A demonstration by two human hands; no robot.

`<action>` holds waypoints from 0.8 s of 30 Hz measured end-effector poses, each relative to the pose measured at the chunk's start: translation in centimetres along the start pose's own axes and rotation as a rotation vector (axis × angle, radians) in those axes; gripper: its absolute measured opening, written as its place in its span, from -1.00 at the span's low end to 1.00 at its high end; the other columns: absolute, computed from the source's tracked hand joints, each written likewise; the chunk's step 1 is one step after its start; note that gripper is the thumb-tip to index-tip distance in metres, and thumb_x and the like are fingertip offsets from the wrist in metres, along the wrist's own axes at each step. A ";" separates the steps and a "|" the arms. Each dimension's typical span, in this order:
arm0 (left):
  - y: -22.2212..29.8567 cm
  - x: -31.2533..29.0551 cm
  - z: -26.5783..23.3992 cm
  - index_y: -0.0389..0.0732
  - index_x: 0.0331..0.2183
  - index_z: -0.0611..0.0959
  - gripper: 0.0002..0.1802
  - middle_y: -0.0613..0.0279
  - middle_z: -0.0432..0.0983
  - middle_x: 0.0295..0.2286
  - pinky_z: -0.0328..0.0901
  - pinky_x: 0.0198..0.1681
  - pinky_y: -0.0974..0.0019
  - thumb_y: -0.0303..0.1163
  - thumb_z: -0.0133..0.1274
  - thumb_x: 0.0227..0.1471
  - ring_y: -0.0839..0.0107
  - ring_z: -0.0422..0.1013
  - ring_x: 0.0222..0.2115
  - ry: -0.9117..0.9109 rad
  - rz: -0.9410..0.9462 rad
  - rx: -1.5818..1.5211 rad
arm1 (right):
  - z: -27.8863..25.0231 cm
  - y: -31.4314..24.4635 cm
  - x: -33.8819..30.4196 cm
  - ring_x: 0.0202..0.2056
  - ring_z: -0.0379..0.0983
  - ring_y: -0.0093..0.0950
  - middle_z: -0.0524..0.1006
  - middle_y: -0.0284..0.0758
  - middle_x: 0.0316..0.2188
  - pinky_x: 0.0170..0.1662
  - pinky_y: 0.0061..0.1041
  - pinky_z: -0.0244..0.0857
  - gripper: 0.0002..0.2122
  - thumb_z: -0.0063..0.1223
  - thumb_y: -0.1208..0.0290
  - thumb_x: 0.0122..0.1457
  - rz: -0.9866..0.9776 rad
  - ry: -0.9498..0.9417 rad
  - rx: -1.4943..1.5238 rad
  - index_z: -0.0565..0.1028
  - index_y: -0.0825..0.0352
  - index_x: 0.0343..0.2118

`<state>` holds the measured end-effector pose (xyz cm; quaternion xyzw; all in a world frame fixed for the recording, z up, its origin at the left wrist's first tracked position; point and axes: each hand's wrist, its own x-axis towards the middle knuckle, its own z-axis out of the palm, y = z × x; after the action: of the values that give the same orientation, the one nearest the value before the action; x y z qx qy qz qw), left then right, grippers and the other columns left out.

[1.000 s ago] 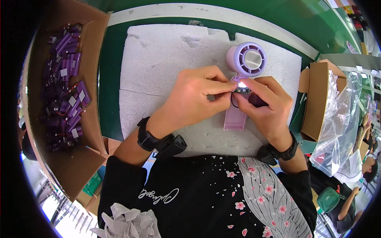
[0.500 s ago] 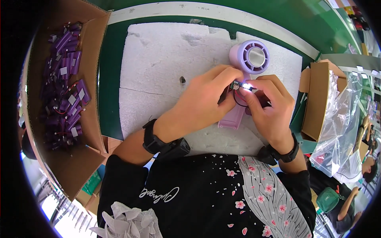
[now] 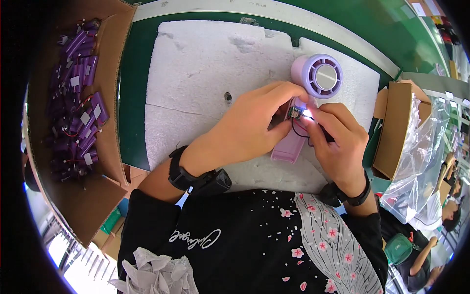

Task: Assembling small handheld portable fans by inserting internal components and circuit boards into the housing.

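My left hand (image 3: 249, 130) covers most of the pink fan's handle (image 3: 289, 147). The little board (image 3: 295, 111) at my fingertips is too small to read, washed out by glare. My right hand (image 3: 338, 144) hides where the black wire (image 3: 295, 131) ends.

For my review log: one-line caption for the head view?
Both hands work a small circuit board on a lilac handheld fan.

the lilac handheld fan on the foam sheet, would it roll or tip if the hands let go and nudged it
Probably not roll far: the lilac handheld fan has a round head but a flat-sided handle lying on the white foam sheet, which likely brakes it. It looks like hollow plastic, so probably light and easy to slide. The small circuit board and thin wires between the left hand and right hand look fragile.
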<state>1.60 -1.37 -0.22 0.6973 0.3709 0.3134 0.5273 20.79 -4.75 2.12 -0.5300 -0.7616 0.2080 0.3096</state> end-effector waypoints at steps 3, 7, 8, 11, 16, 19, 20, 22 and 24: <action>-0.1 0.1 0.0 -0.21 -0.12 0.50 -0.53 0.20 0.49 -0.25 0.35 -0.30 0.34 -0.66 0.11 -0.16 0.33 0.42 -0.41 0.005 0.023 0.006 | 0.0 -0.1 0.1 -0.55 0.48 -0.37 0.51 -0.29 -0.42 -0.54 -0.48 0.35 -0.79 0.27 0.63 -0.09 -0.048 0.023 -0.046 0.59 0.37 -0.33; -0.1 0.1 0.3 -0.20 -0.12 0.51 -0.52 0.20 0.49 -0.25 0.35 -0.29 0.35 -0.67 0.12 -0.17 0.33 0.41 -0.39 0.029 0.045 0.061 | -0.3 -0.8 0.0 -0.52 0.48 -0.41 0.52 -0.26 -0.42 -0.50 -0.53 0.35 -0.80 0.27 0.67 -0.08 -0.040 0.019 -0.073 0.59 0.40 -0.34; -0.1 0.1 0.4 -0.20 -0.12 0.51 -0.52 0.20 0.49 -0.25 0.35 -0.28 0.36 -0.67 0.12 -0.18 0.33 0.41 -0.38 0.038 0.050 0.088 | -0.4 -0.9 0.0 -0.50 0.48 -0.42 0.52 -0.24 -0.42 -0.47 -0.55 0.35 -0.82 0.26 0.69 -0.08 -0.023 0.012 -0.076 0.59 0.41 -0.35; 0.0 0.0 0.3 -0.20 -0.12 0.51 -0.51 0.21 0.48 -0.23 0.34 -0.28 0.36 -0.67 0.12 -0.19 0.33 0.40 -0.37 0.024 0.037 0.097 | -0.5 -1.1 0.0 -0.50 0.47 -0.42 0.52 -0.24 -0.43 -0.47 -0.55 0.34 -0.82 0.27 0.68 -0.07 -0.003 -0.015 -0.090 0.59 0.41 -0.34; 0.1 0.0 0.1 -0.18 -0.09 0.52 -0.48 0.19 0.47 -0.21 0.34 -0.25 0.35 -0.68 0.12 -0.19 0.32 0.40 -0.35 0.000 0.048 0.071 | -0.3 -1.1 -0.4 -0.51 0.46 -0.43 0.51 -0.25 -0.43 -0.48 -0.55 0.33 -0.80 0.27 0.67 -0.05 0.011 -0.028 -0.122 0.60 0.42 -0.30; 0.5 0.1 -0.7 -0.18 -0.05 0.52 -0.46 0.19 0.47 -0.19 0.34 -0.23 0.34 -0.69 0.09 -0.17 0.31 0.40 -0.34 -0.067 0.023 0.019 | -0.2 -1.3 -0.4 -0.53 0.46 -0.45 0.50 -0.25 -0.44 -0.50 -0.55 0.32 -0.79 0.27 0.67 -0.04 0.016 -0.018 -0.132 0.61 0.43 -0.28; 0.5 0.1 -0.9 -0.18 -0.04 0.52 -0.45 0.18 0.47 -0.19 0.33 -0.21 0.33 -0.70 0.08 -0.15 0.31 0.40 -0.33 -0.101 0.013 -0.006 | -0.2 -1.3 -0.4 -0.53 0.45 -0.45 0.50 -0.25 -0.44 -0.50 -0.55 0.31 -0.79 0.27 0.66 -0.04 0.017 -0.012 -0.138 0.61 0.43 -0.27; 0.4 0.2 -1.1 -0.19 -0.03 0.52 -0.46 0.18 0.47 -0.18 0.34 -0.20 0.33 -0.71 0.07 -0.14 0.31 0.41 -0.32 -0.113 0.006 -0.030 | -0.2 -1.4 -0.4 -0.54 0.45 -0.46 0.50 -0.25 -0.44 -0.51 -0.55 0.31 -0.79 0.27 0.66 -0.03 0.020 -0.010 -0.155 0.61 0.43 -0.27; 0.4 0.2 -1.2 -0.20 -0.02 0.53 -0.47 0.17 0.48 -0.17 0.34 -0.17 0.32 -0.73 0.04 -0.11 0.30 0.42 -0.29 -0.126 -0.011 -0.069 | -0.1 -1.5 -0.4 -0.55 0.44 -0.47 0.49 -0.26 -0.44 -0.52 -0.56 0.31 -0.78 0.27 0.65 -0.03 0.015 -0.007 -0.179 0.61 0.44 -0.26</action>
<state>0.77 -0.63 0.52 0.6951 0.3297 0.2784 0.5750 19.96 -5.67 3.06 -0.5606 -0.7741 0.1433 0.2569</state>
